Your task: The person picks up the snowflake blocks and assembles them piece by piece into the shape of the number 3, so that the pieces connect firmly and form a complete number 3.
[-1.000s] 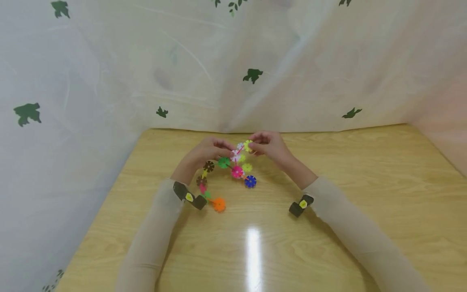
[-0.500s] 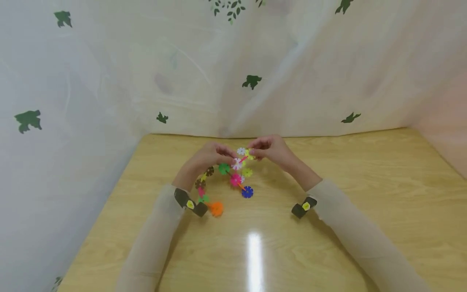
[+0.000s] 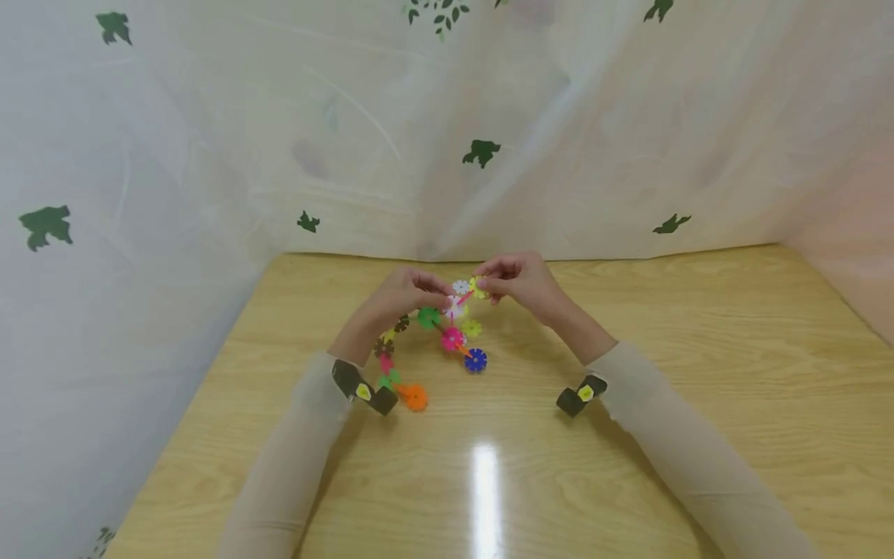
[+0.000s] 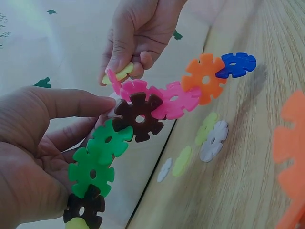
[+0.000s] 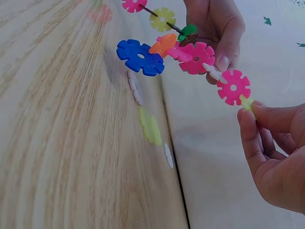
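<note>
A chain of notched plastic snowflake discs hangs between the hands above the table. My left hand (image 3: 408,293) pinches a white disc (image 5: 214,74) of the chain between thumb and fingers. My right hand (image 3: 517,281) pinches a yellow disc (image 5: 247,103) by thumb and fingertips. That yellow disc meets the edge of a pink disc (image 5: 233,88), which joins the white one. From there one branch runs through pink and orange discs to a blue disc (image 4: 237,65). Another goes by brown and green discs (image 4: 93,173) under my left hand, down to an orange disc (image 3: 415,397).
Several loose discs lie on the wooden table (image 3: 628,435) behind the chain, among them a white disc (image 4: 213,142) and a yellow disc (image 4: 182,161). A pale curtain (image 3: 377,155) with green leaf prints hangs along the table's back edge.
Both hands keep their pinches in nearly the same place. The chain's lower orange end has swung slightly left, and the head view has shifted a little.
</note>
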`<state>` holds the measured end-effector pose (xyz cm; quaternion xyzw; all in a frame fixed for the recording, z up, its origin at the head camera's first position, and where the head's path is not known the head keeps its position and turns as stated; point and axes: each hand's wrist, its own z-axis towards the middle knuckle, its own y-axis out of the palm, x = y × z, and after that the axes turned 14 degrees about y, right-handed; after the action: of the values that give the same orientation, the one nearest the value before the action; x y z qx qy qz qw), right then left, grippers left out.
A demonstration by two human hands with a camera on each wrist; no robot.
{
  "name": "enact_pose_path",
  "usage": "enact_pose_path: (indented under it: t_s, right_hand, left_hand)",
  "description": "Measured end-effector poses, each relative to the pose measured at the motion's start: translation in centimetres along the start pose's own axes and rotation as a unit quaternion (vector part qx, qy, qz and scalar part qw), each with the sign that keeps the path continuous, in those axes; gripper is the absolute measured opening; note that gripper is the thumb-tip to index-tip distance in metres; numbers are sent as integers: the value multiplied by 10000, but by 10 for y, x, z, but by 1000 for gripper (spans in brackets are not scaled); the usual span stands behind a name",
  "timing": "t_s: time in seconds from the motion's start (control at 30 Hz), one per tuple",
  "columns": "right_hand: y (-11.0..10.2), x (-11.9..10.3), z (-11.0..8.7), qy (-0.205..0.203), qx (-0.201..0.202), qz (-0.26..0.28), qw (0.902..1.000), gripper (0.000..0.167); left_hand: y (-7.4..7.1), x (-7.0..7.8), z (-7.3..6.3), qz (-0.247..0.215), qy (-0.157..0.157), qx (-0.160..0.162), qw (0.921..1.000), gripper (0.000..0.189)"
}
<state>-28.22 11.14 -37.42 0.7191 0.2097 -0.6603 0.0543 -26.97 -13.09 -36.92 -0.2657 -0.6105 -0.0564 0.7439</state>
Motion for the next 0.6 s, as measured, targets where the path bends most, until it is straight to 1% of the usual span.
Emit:
enact_pose_path:
  t_s: [0.37, 0.6]
  right_hand:
    - [1, 2, 1, -2, 116, 88, 9999, 22]
    - [0, -3, -1, -21, 155, -28, 9999, 20]
  left_hand:
    - [3, 1, 1, -62, -137, 229, 9996, 18]
    - [5, 3, 1, -92, -139, 195, 9997, 17]
